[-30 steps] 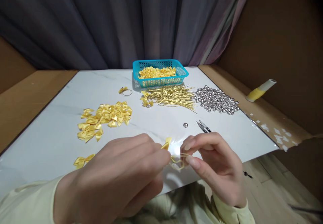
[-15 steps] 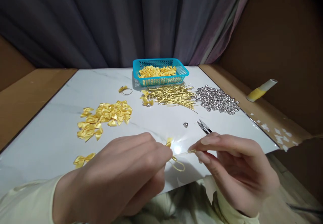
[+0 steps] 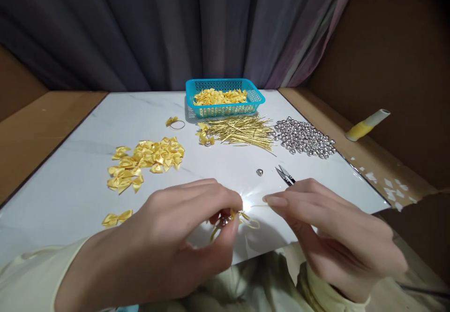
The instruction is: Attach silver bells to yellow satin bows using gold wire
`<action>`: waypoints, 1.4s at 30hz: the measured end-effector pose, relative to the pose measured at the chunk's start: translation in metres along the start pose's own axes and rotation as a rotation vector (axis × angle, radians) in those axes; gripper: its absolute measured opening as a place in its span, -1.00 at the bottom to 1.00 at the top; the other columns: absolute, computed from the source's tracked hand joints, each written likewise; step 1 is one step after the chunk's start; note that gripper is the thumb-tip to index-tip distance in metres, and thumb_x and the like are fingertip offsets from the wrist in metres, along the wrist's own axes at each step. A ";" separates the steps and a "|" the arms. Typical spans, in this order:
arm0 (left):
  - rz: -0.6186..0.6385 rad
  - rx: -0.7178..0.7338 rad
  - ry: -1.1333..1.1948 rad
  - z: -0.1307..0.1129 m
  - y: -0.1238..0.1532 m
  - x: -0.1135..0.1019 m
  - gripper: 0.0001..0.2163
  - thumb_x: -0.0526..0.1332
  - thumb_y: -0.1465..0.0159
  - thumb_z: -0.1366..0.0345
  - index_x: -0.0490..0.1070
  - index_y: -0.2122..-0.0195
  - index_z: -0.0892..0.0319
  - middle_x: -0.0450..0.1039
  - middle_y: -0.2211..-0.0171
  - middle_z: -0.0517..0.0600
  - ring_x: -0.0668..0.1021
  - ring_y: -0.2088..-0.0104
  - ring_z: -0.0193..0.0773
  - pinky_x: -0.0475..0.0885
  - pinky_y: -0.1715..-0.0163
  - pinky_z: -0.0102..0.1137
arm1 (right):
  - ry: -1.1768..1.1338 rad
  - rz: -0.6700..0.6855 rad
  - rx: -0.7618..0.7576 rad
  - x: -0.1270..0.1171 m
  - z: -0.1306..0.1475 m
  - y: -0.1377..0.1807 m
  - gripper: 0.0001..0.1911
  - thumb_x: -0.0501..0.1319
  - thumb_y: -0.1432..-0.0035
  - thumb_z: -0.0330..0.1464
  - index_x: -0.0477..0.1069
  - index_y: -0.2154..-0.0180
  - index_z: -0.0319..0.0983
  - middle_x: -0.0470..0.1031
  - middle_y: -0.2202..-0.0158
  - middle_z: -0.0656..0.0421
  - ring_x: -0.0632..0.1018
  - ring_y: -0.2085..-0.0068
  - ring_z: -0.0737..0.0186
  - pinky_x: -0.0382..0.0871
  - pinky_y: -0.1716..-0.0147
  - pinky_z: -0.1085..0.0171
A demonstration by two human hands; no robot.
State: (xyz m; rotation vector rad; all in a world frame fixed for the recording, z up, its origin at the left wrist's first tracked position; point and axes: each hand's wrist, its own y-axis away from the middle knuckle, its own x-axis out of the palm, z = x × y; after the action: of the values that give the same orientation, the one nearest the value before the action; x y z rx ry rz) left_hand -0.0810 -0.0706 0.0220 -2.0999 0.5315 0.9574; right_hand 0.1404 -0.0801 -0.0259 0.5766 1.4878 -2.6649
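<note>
My left hand pinches a small yellow ribbon bow between thumb and fingers. A silver bead shows at the bow, partly covered by my fingers. Loops of gold cord stick out to the right of the fingertips. My right hand is closed at the fingertips on a thin gold strand that runs toward the left hand. Beyond the right fingers lie small snips with black handles. One loose silver bead rests on the white tabletop.
Yellow bows lie in a pile at left, with a single bow nearer. Behind are gold wire ties, a heap of silver beads and a blue basket of bows. A yellow-and-white tube stands at right.
My left hand has turned, so the silver bead now shows between its fingers. The right hand has rolled over and moved slightly right; the folded cord end at its fingertips is now hidden.
</note>
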 end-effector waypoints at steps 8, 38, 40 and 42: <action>0.050 -0.133 -0.006 0.000 -0.001 -0.001 -0.82 0.17 -0.16 0.50 0.35 0.29 0.06 0.37 0.50 -0.25 0.40 0.54 -0.49 0.32 0.48 -0.63 | 0.067 0.275 0.127 -0.006 0.003 -0.012 -0.65 0.10 -0.14 -0.72 0.48 0.15 -0.29 0.60 0.30 0.09 0.48 0.22 0.12 0.38 0.26 0.10; 0.135 -0.058 0.026 0.005 0.002 0.003 -0.80 0.14 -0.20 0.54 0.36 0.23 0.09 0.40 0.43 -0.18 0.45 0.41 -0.42 0.33 0.37 -0.54 | -0.278 0.458 0.407 0.006 0.018 -0.022 -0.78 0.13 -0.30 -0.54 0.49 0.11 -0.27 0.58 0.24 0.10 0.52 0.24 0.27 0.41 0.23 0.29; 0.137 -0.071 0.030 0.005 0.002 0.003 -0.81 0.14 -0.21 0.54 0.36 0.25 0.09 0.40 0.44 -0.18 0.44 0.42 -0.43 0.33 0.37 -0.55 | -0.302 0.469 0.419 0.006 0.016 -0.023 -0.78 0.12 -0.30 -0.54 0.49 0.11 -0.27 0.58 0.24 0.10 0.52 0.24 0.28 0.41 0.22 0.30; 0.114 -0.084 0.035 0.005 0.002 0.003 -0.81 0.13 -0.21 0.53 0.36 0.26 0.09 0.40 0.45 -0.19 0.45 0.42 -0.44 0.33 0.37 -0.55 | -0.326 0.479 0.434 0.006 0.014 -0.024 -0.78 0.12 -0.31 -0.54 0.50 0.12 -0.26 0.58 0.24 0.11 0.52 0.24 0.30 0.41 0.23 0.31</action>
State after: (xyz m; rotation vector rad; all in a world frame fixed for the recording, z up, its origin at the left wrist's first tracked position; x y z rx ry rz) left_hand -0.0827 -0.0684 0.0165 -2.1838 0.6453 1.0241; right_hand 0.1255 -0.0784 -0.0020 0.4146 0.5957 -2.5241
